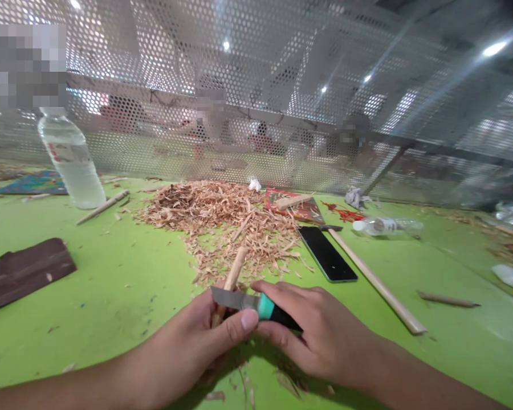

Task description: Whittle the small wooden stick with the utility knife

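Note:
My left hand (pixel 196 333) is closed around a slim wooden stick (pixel 236 269) whose pale, whittled end points away from me. My right hand (pixel 314 324) grips the black and teal handle of a carving knife (pixel 235 298). The blade lies across the stick, and my left thumb presses near the base of the blade, by the handle. Just beyond the hands, a heap of wood shavings (pixel 205 205) spreads over the green table (pixel 123 285). My left fingers under the stick are mostly hidden.
To the right lie a black phone (pixel 328 254), a hammer (pixel 376 282), a thin stick (pixel 448 299) and a plastic bottle (pixel 389 226) on its side. At left stand a water bottle (pixel 72 162) and brown sandpaper-like sheet (pixel 28 270). A perforated metal screen (pixel 175 136) closes the back.

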The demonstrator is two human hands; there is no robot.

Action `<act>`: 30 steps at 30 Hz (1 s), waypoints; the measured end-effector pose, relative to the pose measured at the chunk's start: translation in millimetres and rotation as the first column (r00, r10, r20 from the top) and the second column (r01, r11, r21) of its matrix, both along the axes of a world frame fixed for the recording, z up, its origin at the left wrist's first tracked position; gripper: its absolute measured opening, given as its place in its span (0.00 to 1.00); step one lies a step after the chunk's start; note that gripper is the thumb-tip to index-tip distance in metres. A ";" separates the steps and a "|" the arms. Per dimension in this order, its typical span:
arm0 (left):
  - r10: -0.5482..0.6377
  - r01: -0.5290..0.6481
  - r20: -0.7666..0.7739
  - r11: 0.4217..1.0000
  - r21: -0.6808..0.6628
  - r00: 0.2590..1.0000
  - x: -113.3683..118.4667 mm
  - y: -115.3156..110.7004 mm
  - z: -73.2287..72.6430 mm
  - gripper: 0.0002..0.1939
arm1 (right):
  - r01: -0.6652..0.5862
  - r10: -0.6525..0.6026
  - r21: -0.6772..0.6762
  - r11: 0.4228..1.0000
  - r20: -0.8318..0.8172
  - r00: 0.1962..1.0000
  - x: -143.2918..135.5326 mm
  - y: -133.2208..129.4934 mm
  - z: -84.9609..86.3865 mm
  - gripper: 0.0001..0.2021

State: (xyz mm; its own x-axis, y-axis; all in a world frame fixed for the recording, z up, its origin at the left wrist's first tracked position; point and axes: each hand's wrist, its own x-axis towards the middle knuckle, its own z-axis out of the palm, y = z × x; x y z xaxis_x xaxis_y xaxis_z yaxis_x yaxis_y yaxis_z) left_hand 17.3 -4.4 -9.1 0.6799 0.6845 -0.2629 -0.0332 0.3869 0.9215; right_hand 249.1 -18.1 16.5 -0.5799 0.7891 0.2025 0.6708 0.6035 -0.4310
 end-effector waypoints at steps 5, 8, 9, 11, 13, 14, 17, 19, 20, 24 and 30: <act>0.023 -0.023 -0.005 0.999 0.024 1.000 0.4 -0.6 1.8 0.26 | 0.007 -0.007 -0.024 1.000 0.008 1.000 -1.7 -0.7 -0.4 0.24; 0.047 -0.047 -0.018 0.998 0.039 0.999 1.0 -0.7 3.0 0.26 | 0.011 -0.013 -0.074 0.997 -0.023 1.000 -2.4 -1.5 1.1 0.23; 0.047 -0.046 -0.016 0.998 0.035 0.999 1.2 -0.6 3.5 0.26 | 0.011 -0.016 -0.105 0.994 -0.044 0.999 -2.7 -1.7 2.3 0.21; 0.044 -0.044 -0.005 0.999 0.019 0.999 1.9 -0.3 4.6 0.26 | 0.015 -0.030 -0.167 0.986 -0.085 0.996 -3.7 -1.8 5.5 0.17; 0.043 -0.043 0.006 0.999 0.001 0.999 3.4 -0.5 5.3 0.26 | 0.019 -0.044 -0.216 0.976 -0.110 0.993 -4.9 -1.6 8.5 0.15; 0.053 -0.053 0.012 0.999 0.001 0.998 4.3 -0.9 5.2 0.26 | 0.022 -0.050 -0.228 0.974 -0.118 0.992 -5.5 -1.4 9.6 0.15; 0.122 -0.125 0.057 0.991 0.052 0.991 7.1 -3.5 2.5 0.24 | 0.027 -0.057 -0.227 0.974 -0.127 0.990 -6.8 -1.2 11.5 0.14; 0.158 -0.166 0.087 0.981 0.096 0.984 7.9 -5.5 -0.6 0.21 | 0.022 -0.049 -0.209 0.978 -0.126 0.991 -7.6 -1.5 13.0 0.14; 0.162 -0.171 0.089 0.979 0.110 0.983 7.8 -6.3 -1.9 0.20 | 0.017 -0.044 -0.207 0.978 -0.126 0.991 -8.0 -1.9 14.1 0.15; 0.125 -0.122 -0.007 0.978 0.169 0.992 6.1 -8.0 -2.1 0.22 | 0.026 -0.052 -0.250 0.968 -0.096 0.994 -8.9 -4.3 19.4 0.15; 0.164 -0.127 -0.112 0.951 0.280 0.980 7.6 -7.4 2.0 0.20 | 0.095 -0.098 -0.155 0.983 -0.014 0.995 -6.7 -5.3 9.8 0.22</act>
State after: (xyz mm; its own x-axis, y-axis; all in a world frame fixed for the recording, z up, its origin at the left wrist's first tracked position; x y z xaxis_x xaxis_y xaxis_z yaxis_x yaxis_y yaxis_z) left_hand 24.9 -11.9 -7.2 0.5394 0.8312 -0.1350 0.0591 0.1225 0.9907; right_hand 242.4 -23.4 26.3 -0.4964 0.8638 0.0859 0.7122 0.4618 -0.5286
